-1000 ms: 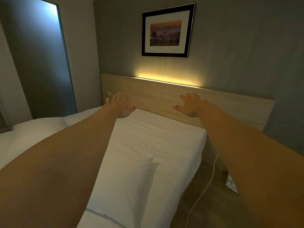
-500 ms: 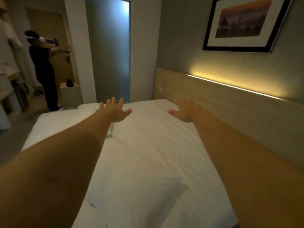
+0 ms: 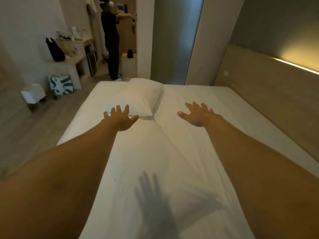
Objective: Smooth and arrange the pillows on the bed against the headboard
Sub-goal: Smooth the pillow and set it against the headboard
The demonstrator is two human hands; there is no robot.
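Pillow flat on bed, long axis w/ headboard; both hands splayed, holding nothing.

On the bed, 1 pillow lies at 12 o'clock, the headboard runs along 3 o'clock, and a desk stands at 10 o'clock.

A wide bed covered in a white sheet runs away from the viewer, its right side along a wooden headboard. One white pillow lies flat on the sheet at the far end, left of a long crease down the bed's middle and apart from the headboard.
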